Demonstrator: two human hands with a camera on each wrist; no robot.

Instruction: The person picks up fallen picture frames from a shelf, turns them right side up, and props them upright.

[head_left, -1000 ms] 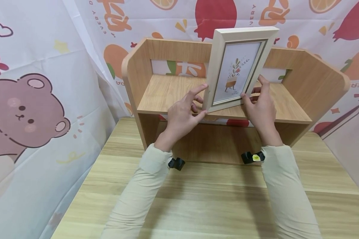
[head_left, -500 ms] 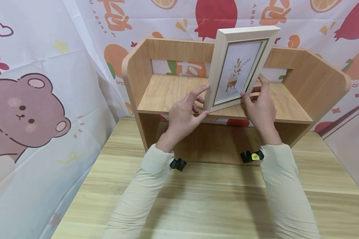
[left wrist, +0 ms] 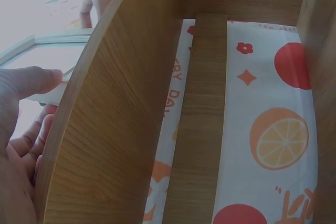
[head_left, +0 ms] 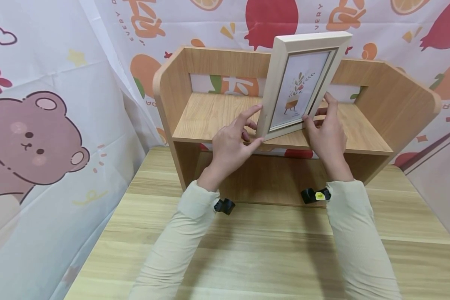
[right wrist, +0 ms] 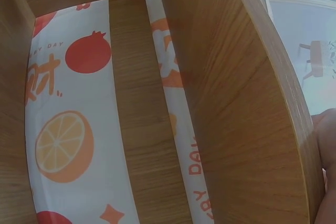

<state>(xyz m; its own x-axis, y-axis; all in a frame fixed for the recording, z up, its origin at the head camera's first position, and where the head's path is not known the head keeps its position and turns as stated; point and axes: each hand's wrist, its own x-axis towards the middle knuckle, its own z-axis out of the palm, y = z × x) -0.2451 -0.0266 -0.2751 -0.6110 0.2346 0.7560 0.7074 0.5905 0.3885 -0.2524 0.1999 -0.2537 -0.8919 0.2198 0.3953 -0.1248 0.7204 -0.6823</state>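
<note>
A pale wooden picture frame (head_left: 301, 85), with a print of a plant in a pot, stands upright, turned at an angle, at the front of the upper shelf (head_left: 213, 114). My left hand (head_left: 228, 143) holds its lower left corner, thumb low at the corner and index finger on the side edge. At the lower right, my right hand (head_left: 326, 135) grips the frame with the thumb in front and other fingers along the edge. The left wrist view shows the left thumb (left wrist: 39, 80) against the frame (left wrist: 47, 40). Only part of the right hand (right wrist: 328, 135) appears in the right wrist view.
The wooden desktop shelf (head_left: 401, 96) has raised side panels and a lower compartment (head_left: 262, 179). It stands on a wood-grain table (head_left: 269, 250). Behind hangs a fruit-print cloth (head_left: 210, 29); a bear-print cloth (head_left: 33, 137) hangs at the left.
The picture frame has shifted slightly to the right and turned a little, its left side bar showing more. The left hand has moved right with it; the right hand has hardly moved.
</note>
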